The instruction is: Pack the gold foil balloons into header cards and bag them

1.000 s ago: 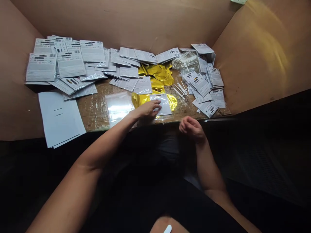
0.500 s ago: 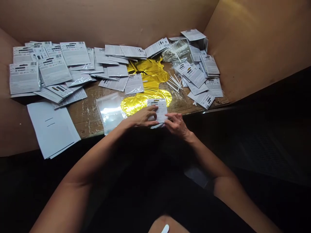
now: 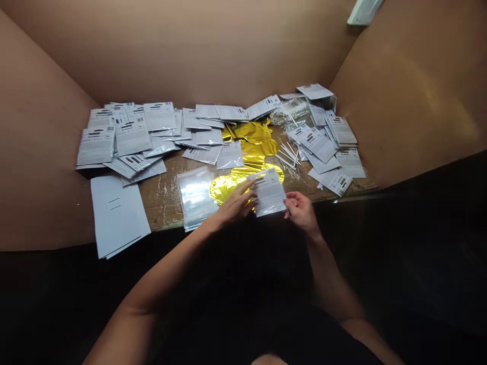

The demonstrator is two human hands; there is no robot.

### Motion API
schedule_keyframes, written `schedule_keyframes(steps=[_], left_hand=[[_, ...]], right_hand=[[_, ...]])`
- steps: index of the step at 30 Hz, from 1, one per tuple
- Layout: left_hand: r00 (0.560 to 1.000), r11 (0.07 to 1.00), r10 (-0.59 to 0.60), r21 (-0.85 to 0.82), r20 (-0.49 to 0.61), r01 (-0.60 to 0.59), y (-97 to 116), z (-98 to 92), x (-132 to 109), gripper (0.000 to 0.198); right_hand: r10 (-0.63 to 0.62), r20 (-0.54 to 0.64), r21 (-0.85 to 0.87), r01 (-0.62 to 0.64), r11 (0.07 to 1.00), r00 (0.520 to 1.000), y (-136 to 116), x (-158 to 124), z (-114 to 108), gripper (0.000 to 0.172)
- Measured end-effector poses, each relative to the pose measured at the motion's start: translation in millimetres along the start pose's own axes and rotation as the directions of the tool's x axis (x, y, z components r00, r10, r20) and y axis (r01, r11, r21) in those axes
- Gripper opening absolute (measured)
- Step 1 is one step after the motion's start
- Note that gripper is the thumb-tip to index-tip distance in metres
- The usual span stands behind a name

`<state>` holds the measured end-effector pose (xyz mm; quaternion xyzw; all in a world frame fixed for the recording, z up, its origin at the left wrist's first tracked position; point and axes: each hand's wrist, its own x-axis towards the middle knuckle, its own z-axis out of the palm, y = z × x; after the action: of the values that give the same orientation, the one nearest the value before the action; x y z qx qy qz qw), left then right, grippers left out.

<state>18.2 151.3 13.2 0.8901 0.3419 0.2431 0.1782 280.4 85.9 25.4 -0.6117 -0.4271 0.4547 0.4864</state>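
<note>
Both hands hold a white printed packet [image 3: 270,192] just above the near edge of the cardboard worktop [image 3: 163,195]. My left hand [image 3: 236,205] grips its left side with the fingers closed on it. My right hand [image 3: 300,210] pinches its lower right corner. Under and behind the packet lies a gold foil balloon [image 3: 228,185], flat on the worktop. A stack of clear plastic bags [image 3: 196,195] sits just left of my left hand.
Many white printed packets [image 3: 129,137] cover the back and left of the worktop, and more [image 3: 331,147] pile at the right. White sticks [image 3: 287,154] lie near more gold foil [image 3: 253,134]. White paper sheets [image 3: 116,215] overhang the front left edge. Cardboard walls [image 3: 399,91] enclose three sides.
My right hand came in from the right and took the packet's corner. Both hands have lifted the packet off the gold foil towards me.
</note>
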Motion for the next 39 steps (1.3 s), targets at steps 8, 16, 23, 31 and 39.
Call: schedule_keyframes(steps=[8, 16, 23, 31, 39], left_hand=[[0.984, 0.951, -0.169, 0.271, 0.061, 0.147, -4.7, -7.7, -31.3, 0.029], [0.981, 0.947, -0.177, 0.287, 0.081, 0.147, 27.6, 4.1, -60.7, 0.044], [0.977, 0.968, -0.213, 0.143, 0.034, 0.206, -1.7, -31.6, -12.4, 0.022], [0.988, 0.890, -0.063, 0.456, 0.140, -0.008, -31.6, -101.4, 163.0, 0.014], [0.982, 0.816, 0.167, 0.572, -0.084, -0.090, 23.6, -103.8, 89.9, 0.034]], right_hand=[[-0.322, 0.144, -0.070, 0.335, 0.940, 0.936, -115.2, 160.4, 77.6, 0.038], [-0.196, 0.559, -0.703, 0.586, 0.404, 0.806, -62.8, 176.9, 84.4, 0.024], [-0.290, 0.728, -0.540, 0.780, 0.315, 0.621, -29.4, 156.1, 49.2, 0.023], [-0.484, 0.688, -0.513, 0.834, 0.204, 0.541, -127.1, 185.0, 35.5, 0.016], [-0.642, 0.688, -0.498, 0.864, -0.079, 0.338, -134.9, 105.8, -0.8, 0.019]])
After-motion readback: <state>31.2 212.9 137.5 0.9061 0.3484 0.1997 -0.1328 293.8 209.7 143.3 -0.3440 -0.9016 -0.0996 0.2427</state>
